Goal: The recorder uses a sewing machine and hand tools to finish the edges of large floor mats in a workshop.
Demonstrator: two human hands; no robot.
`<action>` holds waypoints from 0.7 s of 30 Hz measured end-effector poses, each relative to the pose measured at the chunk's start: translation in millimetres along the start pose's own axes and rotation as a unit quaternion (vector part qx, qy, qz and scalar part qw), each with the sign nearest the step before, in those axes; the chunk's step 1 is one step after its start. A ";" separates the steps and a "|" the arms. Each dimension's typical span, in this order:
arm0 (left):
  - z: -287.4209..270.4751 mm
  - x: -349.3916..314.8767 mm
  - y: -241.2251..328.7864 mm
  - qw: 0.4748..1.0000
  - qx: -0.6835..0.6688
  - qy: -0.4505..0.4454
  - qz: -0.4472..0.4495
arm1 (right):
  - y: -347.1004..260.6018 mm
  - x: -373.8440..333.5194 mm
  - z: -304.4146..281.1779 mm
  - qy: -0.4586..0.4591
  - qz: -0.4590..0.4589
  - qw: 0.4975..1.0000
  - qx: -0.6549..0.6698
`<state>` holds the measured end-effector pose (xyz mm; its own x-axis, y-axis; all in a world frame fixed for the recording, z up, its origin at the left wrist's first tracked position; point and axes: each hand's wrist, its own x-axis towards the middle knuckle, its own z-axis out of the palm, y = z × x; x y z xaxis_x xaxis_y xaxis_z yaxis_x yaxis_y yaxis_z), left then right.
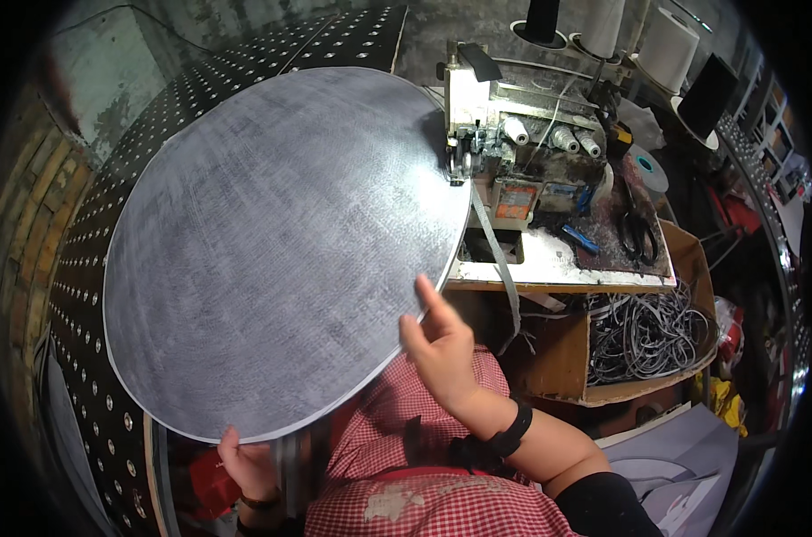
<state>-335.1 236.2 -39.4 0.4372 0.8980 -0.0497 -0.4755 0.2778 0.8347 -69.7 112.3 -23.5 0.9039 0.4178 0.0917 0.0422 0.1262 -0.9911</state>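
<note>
Round grey woven mat (280, 242): fills centre-left of frame, flat, pale bound rim | left hand (245, 461): pinches mat's lower edge, bottom left | right hand (442, 345): fingers half-open, touching rim, lower centre | overlock sewing machine (513, 152): upper right, needle at mat's edge | grey strap (500, 264) hanging below.

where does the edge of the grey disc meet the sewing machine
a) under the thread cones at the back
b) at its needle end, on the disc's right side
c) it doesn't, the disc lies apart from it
b: the right rim of the grey disc sits at the needle end of the sewing machine, while the left hand and right hand hold its near edge.
</note>
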 end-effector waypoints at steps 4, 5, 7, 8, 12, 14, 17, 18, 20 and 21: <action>-7.4 -4.3 0.0 0.998 0.027 -0.040 -0.027 | -2.8 8.5 -6.5 -0.006 -0.010 1.000 0.019; 9.9 -3.4 4.6 0.999 -0.026 0.024 -0.009 | -3.6 11.9 -6.5 0.002 0.004 1.000 0.029; 23.8 -2.4 6.0 0.993 -0.078 0.085 0.009 | -2.6 9.7 -3.8 0.015 -0.008 0.999 0.043; 23.3 -1.9 3.3 0.995 -0.053 0.076 0.032 | -0.7 6.9 -1.5 0.027 -0.020 0.998 0.057; -9.4 0.9 -10.4 0.998 0.045 0.008 0.039 | -2.5 -3.0 -7.5 -0.020 -0.038 0.998 -0.043; -3.0 -1.9 -5.6 0.999 -0.015 0.017 0.037 | -1.5 7.2 -8.7 -0.017 0.027 0.999 0.024; 8.0 -1.0 -0.9 0.998 -0.053 0.013 0.032 | -1.0 2.5 -5.2 0.000 -0.015 1.000 0.026; 8.4 -1.1 -1.1 0.999 -0.031 0.005 0.034 | -0.1 -3.2 -4.1 -0.010 -0.017 1.000 -0.012; 3.0 -0.6 -7.8 0.999 -0.038 0.006 0.025 | 6.8 -5.6 -0.1 -0.024 -0.047 0.998 0.044; 1.8 -0.9 -9.1 0.999 -0.043 0.007 0.015 | 3.8 -2.5 -3.9 -0.021 -0.026 0.999 0.037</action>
<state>-329.8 232.2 -46.0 0.4108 0.9111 -0.0343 -0.5518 0.2784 0.7861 -70.2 108.3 -27.8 0.8828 0.4459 0.1475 0.0552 0.2133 -0.9754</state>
